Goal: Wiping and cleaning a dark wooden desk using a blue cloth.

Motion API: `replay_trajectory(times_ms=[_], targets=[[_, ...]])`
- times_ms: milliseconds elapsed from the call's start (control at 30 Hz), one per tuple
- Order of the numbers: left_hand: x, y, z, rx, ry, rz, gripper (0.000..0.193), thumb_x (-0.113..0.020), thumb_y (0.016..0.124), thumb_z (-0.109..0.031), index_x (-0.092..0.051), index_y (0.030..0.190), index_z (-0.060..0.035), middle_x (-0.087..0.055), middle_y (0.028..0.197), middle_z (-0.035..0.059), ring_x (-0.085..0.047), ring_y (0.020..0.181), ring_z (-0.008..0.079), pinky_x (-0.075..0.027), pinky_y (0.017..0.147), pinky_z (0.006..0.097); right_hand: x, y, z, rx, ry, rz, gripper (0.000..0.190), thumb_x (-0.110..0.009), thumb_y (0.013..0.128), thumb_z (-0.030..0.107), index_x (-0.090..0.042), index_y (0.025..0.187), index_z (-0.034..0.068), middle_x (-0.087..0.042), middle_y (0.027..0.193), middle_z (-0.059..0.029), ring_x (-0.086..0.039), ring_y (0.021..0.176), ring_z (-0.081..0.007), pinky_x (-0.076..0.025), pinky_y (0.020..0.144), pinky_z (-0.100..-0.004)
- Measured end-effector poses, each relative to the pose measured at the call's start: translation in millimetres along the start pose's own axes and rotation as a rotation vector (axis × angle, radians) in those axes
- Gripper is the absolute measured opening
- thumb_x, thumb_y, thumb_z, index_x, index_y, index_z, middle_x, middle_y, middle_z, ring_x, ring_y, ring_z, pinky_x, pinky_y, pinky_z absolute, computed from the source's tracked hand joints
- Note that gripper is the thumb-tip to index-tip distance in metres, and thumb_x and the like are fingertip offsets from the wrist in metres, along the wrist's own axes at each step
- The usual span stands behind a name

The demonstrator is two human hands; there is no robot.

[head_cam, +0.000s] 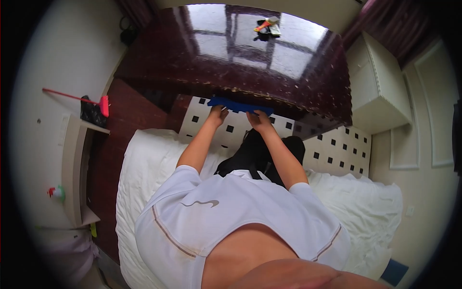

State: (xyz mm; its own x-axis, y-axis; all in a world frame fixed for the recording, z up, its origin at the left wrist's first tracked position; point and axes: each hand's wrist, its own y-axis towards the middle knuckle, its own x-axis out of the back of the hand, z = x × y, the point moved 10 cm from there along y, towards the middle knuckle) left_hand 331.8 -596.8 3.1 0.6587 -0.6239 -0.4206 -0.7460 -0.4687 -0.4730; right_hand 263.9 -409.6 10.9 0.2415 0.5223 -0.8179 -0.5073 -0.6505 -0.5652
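Observation:
A blue cloth (240, 106) is stretched sideways between my two hands, just below the front edge of a glossy dark red table (216, 68). At its left end, my left hand (218, 114) grips it from below. My right hand (259, 119) has hold of the other end. Farther back on the tabletop lie a brush with an orange and yellow handle (265, 25), a black item (265, 35) and a small pale item (275, 30).
White bedding (144, 173) spreads on both sides of me. A pale cabinet (389, 94) stands right of the table. At the left are a red-handled broom (104, 106), a black bag (90, 113) and a pale shelf unit (74, 169). Black-dotted white flooring (335, 148) shows under the table's edge.

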Motion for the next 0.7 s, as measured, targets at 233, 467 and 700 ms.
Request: replay_trajectory(times_ms=[233, 467, 700], targets=[[-4, -57, -102, -0.311, -0.244, -0.149, 0.026, -0.045, 0.092, -0.002, -0.051, 0.116, -0.0073, -0.059, 0.111, 0.0072, -0.062, 0.091, 0.0199, -0.057, 0.081, 0.0356, -104, -9, -52, -0.089, 0.265, 0.260, 0.030, -0.043, 0.094, -0.001, -0.034, 0.121, -0.011, -0.041, 0.129, -0.0242, -0.044, 0.121, -0.0336, -0.043, 0.106, -0.0405], [31, -46, -117, -0.175, -0.266, -0.244, 0.027, -0.042, 0.093, -0.004, -0.051, 0.118, -0.0073, -0.057, 0.113, 0.0109, -0.063, 0.098, 0.0260, -0.058, 0.082, 0.0401, -88, 28, -84, -0.085, 0.248, -0.080, 0.030, -0.040, 0.095, 0.001, -0.035, 0.124, -0.007, -0.043, 0.127, -0.0263, -0.049, 0.116, -0.0373, -0.048, 0.100, -0.0455], [45, -65, -111, -0.204, -0.359, -0.144, 0.029, -0.036, 0.097, -0.008, -0.048, 0.121, 0.0032, -0.052, 0.126, 0.0163, -0.057, 0.111, 0.0322, -0.052, 0.094, 0.0455, -119, 2, -82, -0.096, 0.232, 0.164, 0.034, -0.041, 0.097, 0.005, -0.032, 0.128, -0.006, -0.033, 0.136, -0.0265, -0.037, 0.129, -0.0364, -0.038, 0.109, -0.0461]])
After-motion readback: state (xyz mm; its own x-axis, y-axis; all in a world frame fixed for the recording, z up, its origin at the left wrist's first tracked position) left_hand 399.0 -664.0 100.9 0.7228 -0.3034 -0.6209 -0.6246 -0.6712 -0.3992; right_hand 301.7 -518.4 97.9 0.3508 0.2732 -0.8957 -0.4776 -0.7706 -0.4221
